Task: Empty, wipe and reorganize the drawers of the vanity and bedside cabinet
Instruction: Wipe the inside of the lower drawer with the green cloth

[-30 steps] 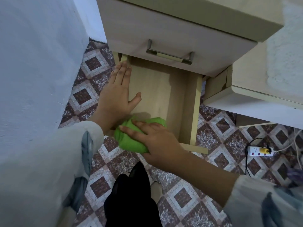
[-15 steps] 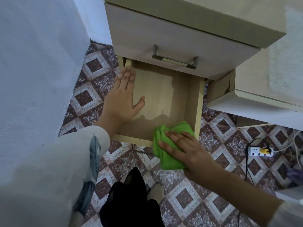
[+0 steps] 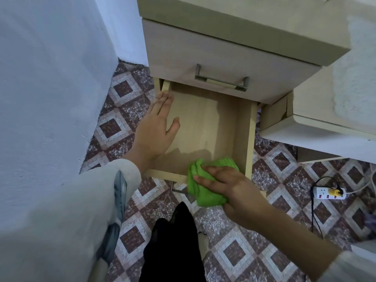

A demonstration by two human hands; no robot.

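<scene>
The bedside cabinet's lower drawer (image 3: 242,127) is pulled out and its wooden bottom is bare. My left hand (image 3: 156,127) lies flat with straight fingers along the drawer's left side wall, thumb inside. A folded green cloth (image 3: 205,195) is draped over the drawer's front rim near the right corner. My right hand (image 3: 230,185) presses on it with extended fingers; its thumb is hidden. The upper drawer (image 3: 213,51) is closed, and its metal handle (image 3: 221,81) overhangs the open drawer.
A pale blue wall (image 3: 50,78) stands close on the left. A low white shelf unit (image 3: 325,137) juts out at the right. A power strip (image 3: 327,193) with cables lies on the patterned tile floor. My dark-clothed leg (image 3: 173,241) is just below the drawer.
My right hand slid the green cloth from the drawer's front left to its front right corner. The left hand stayed on the left side wall.
</scene>
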